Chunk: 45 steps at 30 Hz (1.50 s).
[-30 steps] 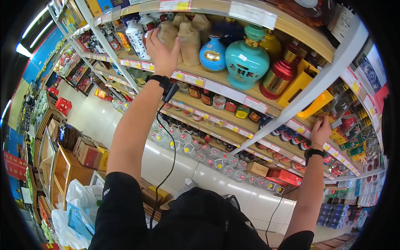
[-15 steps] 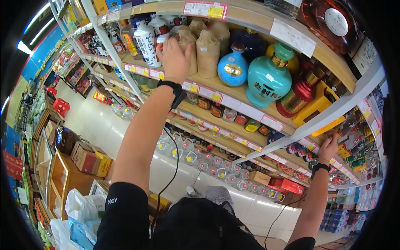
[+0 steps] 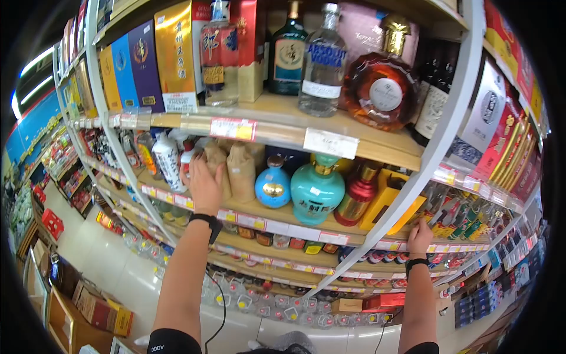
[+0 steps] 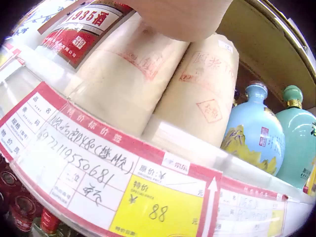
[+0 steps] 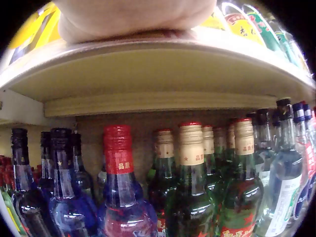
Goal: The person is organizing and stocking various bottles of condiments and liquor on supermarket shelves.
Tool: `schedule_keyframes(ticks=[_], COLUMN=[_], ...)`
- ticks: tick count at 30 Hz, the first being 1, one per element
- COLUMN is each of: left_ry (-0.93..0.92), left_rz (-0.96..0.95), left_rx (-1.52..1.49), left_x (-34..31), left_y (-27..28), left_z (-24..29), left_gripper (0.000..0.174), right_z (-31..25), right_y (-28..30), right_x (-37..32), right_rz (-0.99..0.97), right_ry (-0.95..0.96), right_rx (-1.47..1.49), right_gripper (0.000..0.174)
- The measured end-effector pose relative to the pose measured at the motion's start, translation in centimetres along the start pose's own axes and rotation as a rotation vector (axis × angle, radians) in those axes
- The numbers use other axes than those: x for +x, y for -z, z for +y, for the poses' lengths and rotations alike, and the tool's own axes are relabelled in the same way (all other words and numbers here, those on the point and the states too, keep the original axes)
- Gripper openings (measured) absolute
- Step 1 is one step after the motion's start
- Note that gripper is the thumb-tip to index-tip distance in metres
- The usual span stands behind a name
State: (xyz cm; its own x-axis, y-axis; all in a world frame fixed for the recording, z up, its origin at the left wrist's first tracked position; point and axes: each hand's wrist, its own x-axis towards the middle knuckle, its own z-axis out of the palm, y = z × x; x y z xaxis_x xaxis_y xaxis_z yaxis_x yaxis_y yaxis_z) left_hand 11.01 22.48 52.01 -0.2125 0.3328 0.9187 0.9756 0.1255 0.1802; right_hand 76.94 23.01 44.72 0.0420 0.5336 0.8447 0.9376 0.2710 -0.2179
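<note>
My left hand (image 3: 205, 187) reaches onto the middle shelf with extended fingers at a paper-wrapped bottle (image 3: 217, 160), beside a red-and-white bottle. Another wrapped bottle (image 3: 242, 174) stands just to its right. In the left wrist view, part of the hand (image 4: 185, 17) covers the tops of the wrapped bottles (image 4: 210, 84), above a price tag (image 4: 158, 212) marked 88. My right hand (image 3: 420, 238) rests at the shelf edge, just right of a yellow box (image 3: 386, 197). The right wrist view shows that hand (image 5: 133, 17) over the shelf board (image 5: 163, 69); its fingertips are hidden.
Blue (image 3: 273, 186), turquoise (image 3: 317, 192) and red (image 3: 356, 197) bottles stand between the hands. A grey upright post (image 3: 439, 141) crosses the shelves near my right hand. Glass bottles and boxes line the upper shelf (image 3: 271, 109). Green and blue bottles (image 5: 190, 197) stand below my right hand.
The head view has tilted upward, bringing the upper shelf's bottles into sight. My left hand stays by the wrapped bottles, and my right hand remains at the shelf edge.
</note>
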Motion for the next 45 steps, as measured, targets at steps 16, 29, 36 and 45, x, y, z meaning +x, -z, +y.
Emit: schedule_keyframes(ticks=[16, 29, 36, 45], left_ry=[0.025, -0.477, -0.045, 0.004], left_rz=[-0.056, -0.032, -0.297, -0.580], left_rx=[-0.008, -0.500, -0.839, -0.836], left_x=[-0.5, 7.1, 20.0, 23.0], left_y=[0.0, 13.0, 10.8, 6.1], left_z=[0.4, 11.3, 18.9, 21.7], left_gripper=[0.050, 0.035, 0.074, 0.108], right_z=[-1.3, -0.7, -1.3, -0.2], right_y=[0.4, 0.6, 0.3, 0.5], right_x=[0.1, 0.5, 0.2, -0.9], right_rz=[-0.046, -0.065, -0.044, -0.057], right_ry=[-0.044, -0.026, 0.007, -0.017], right_rx=[0.013, 0.041, 0.033, 0.002], right_gripper=[0.008, 0.005, 0.004, 0.007])
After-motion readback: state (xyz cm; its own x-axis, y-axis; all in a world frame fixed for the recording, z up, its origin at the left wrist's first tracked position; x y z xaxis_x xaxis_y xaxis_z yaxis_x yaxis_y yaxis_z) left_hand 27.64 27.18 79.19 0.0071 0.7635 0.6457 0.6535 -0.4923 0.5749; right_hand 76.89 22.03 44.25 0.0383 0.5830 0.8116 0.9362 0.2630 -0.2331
